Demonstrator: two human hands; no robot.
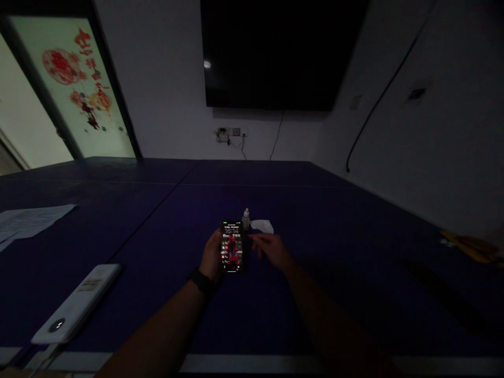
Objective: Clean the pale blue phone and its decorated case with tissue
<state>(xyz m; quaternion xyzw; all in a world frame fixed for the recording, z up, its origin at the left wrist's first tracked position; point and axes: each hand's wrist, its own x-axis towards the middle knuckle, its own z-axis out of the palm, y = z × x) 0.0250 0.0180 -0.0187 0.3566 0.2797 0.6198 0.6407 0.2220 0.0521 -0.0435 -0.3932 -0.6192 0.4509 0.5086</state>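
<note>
A lit phone shows its lock screen with the time 16:14 and a red picture. My left hand is wrapped round its left side, and a dark watch sits on that wrist. My right hand hovers just right of the phone with the index finger stretched towards its edge; nothing shows in it. Behind the phone stands a small clear dropper bottle with a pale tip. A crumpled white tissue lies beside the bottle.
The dark blue table carries a white power bank with cables at front left, and paper sheets farther left. A yellow item and a dark flat object lie at right. A large screen hangs on the wall.
</note>
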